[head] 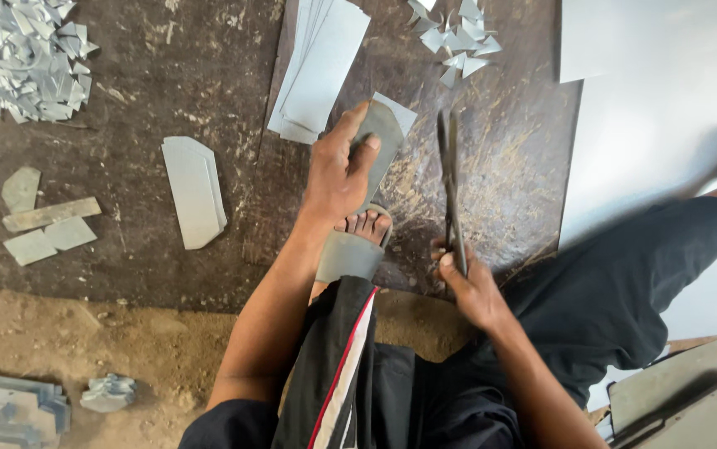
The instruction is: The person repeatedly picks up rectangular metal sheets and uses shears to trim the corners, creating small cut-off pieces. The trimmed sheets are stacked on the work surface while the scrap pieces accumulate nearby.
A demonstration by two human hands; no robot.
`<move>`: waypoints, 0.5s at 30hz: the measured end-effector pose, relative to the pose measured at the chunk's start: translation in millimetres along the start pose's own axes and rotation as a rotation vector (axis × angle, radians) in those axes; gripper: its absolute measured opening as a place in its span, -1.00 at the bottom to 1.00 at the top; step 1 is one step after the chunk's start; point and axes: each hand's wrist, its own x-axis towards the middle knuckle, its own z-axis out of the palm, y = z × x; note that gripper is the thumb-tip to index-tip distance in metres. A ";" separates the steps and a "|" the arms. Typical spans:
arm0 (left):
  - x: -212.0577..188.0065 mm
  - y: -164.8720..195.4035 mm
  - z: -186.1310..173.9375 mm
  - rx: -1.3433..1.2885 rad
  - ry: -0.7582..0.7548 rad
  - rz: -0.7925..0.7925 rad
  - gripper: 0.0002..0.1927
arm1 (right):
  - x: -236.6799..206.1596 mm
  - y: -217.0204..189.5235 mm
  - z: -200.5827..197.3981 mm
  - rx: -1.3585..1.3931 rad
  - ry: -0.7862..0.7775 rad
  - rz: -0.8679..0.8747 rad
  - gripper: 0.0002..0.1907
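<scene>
Head view: the metal shears [450, 187] lie with their long axis near vertical in frame, blades pointing away from the person, just right of the sheet piece [383, 137]. The right hand [471, 287] is clenched around the shears' handles. The left hand [338, 170] grasps the sheet piece, thumb on top, fingers curled beneath. That piece is flat grey metal with one rounded corner, resting on a scratched dark mat [209, 100], just beside the stack of strips [321, 62].
</scene>
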 end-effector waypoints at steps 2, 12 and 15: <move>4.5 -1.5 2.3 0.004 -0.018 0.033 -0.56 | -4.3 3.7 3.0 -0.034 -0.014 0.003 -0.53; 2.1 6.0 9.2 0.044 -0.186 -0.283 -0.54 | 5.5 -15.2 13.2 -0.080 -0.023 -0.024 -0.57; 1.4 4.3 8.7 0.066 -0.144 0.006 -0.57 | 5.8 -20.3 13.3 -0.093 -0.034 0.048 -0.54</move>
